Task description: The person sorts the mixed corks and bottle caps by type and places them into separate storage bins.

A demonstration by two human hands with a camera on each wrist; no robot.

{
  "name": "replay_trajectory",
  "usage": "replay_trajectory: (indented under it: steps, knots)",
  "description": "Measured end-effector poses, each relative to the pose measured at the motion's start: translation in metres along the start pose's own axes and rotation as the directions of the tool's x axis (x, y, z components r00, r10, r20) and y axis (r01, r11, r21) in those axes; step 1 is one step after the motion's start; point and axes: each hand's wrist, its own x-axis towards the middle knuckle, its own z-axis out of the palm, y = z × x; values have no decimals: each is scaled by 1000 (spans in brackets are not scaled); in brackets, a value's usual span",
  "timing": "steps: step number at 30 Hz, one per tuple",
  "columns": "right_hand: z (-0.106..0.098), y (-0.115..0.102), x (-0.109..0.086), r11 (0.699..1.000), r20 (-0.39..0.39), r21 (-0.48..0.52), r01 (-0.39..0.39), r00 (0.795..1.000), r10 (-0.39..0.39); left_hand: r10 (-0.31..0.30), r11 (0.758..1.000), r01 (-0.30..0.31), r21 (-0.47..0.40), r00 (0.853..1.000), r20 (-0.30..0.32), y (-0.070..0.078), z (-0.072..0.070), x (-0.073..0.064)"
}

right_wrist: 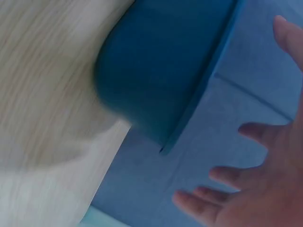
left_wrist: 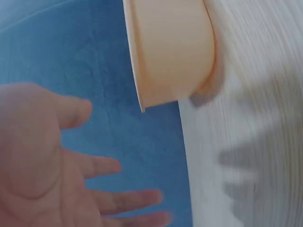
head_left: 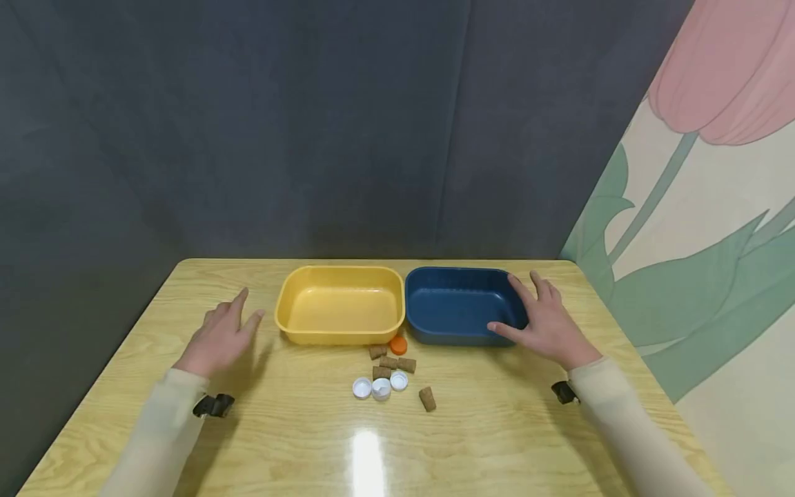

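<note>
My left hand [head_left: 222,337] hovers with fingers spread to the left of a yellow plastic bin [head_left: 340,338], holding nothing. In the left wrist view a gap shows between that hand and the bin's end wall [left_wrist: 175,52]. My right hand [head_left: 549,328] is spread at the right end of a dark blue bin [head_left: 462,339]; the right wrist view shows its fingers apart from the blue wall [right_wrist: 147,66]. In front of the bins lie several brown corks [head_left: 406,365], an orange bottle cap [head_left: 399,344] and three white caps [head_left: 362,388]. One cork [head_left: 427,399] lies apart, nearest me.
The two bins stand side by side near the back of the light wooden table [head_left: 298,442]. A dark curtain [head_left: 348,138] hangs behind the table. To the right is a wall with a painted tulip [head_left: 714,69]. Each wrist wears a small black device [head_left: 214,405].
</note>
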Motion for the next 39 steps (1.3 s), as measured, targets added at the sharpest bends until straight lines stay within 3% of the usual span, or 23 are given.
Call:
replay_trajectory:
  steps: [6,11,14,20,25,30,39]
  knots:
    - [1,-35,-6,979,-30,151,139,990,-136,0,994,4,-108,999,35,6,-2,8]
    - [10,-64,-13,910,-10,300,285,955,-296,-6,986,15,-168,999,53,12,3,16]
    - [20,-76,-17,871,41,361,332,928,-370,-11,983,23,-181,998,64,14,8,20]
    - [50,-88,-22,839,187,447,310,885,-426,-19,978,37,-207,996,91,16,18,27]
    - [67,-90,-25,828,256,479,291,856,-449,-36,959,67,-276,992,119,17,24,26]
    - [75,-90,-27,817,289,511,268,841,-457,-52,947,90,-309,990,129,15,31,27]
    - [80,-88,-28,828,310,486,279,831,-462,-44,940,79,-333,993,111,13,36,28]
